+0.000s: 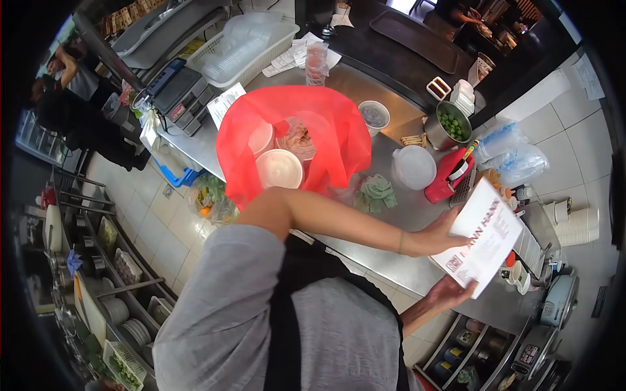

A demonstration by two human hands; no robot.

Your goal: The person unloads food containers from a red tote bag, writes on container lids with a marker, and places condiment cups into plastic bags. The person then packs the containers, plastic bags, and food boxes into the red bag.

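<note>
The red plastic bag [352,146] sits on the stainless-steel surface [385,251] at about 11 o'clock in the view, with its mouth spread wide. Loading appears well advanced: a round, pale container [280,169] stands in the bag's near part, a second pale round container [260,138] is just beyond it, and a clear plastic container with brownish contents [300,138] lies beside them. Whether anything else sits underneath cannot be told.

The bag is neither tied nor gathered, so closing looks undone. The white printed paper with dark red lettering [486,234] is outside it, at about 4 o'clock, well apart from the bag. Whether it is one folded piece or several sheets is unclear.

The left hand [435,236] reaches across the body and grips the paper along its near upper side, thumb over the printed face. The right hand [451,293], lower down, is closed on the bottom edge, its fingertips against the paper. Neither hand touches the bag.

Between bag and paper, a crumpled green cloth [376,193] and a round translucent tub [415,167] rest on the surface, both outside the bag.
</note>
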